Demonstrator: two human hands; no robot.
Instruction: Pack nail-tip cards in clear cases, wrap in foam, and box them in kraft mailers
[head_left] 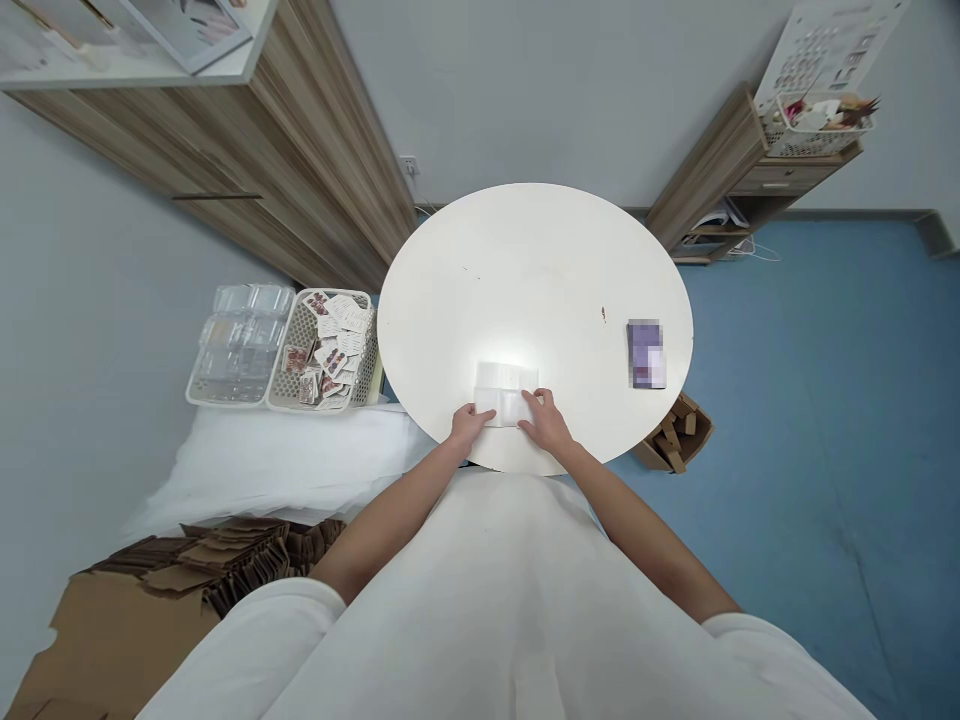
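Near the front edge of the round white table point(536, 240) lies a flat, whitish, translucent packet point(507, 390) with a crease or seam across its middle. What is inside it, if anything, is too pale to make out. At its lower left corner my left hand point(469, 424) grips the edge, thumb on top. My right hand point(548, 421) holds the packet's right side, thumb and fingers bent around it. Toward the table's right rim sits a purple stack point(646, 354), blurred by pixels.
Left of the table, one white basket point(362, 398) holds printed cards and small packs; another holds clear plastic boxes point(244, 340). White sheets point(277, 450) and folded brown cardboard point(127, 620) lie below them. A carton point(684, 432) of cardboard pieces stands under the table's right edge.
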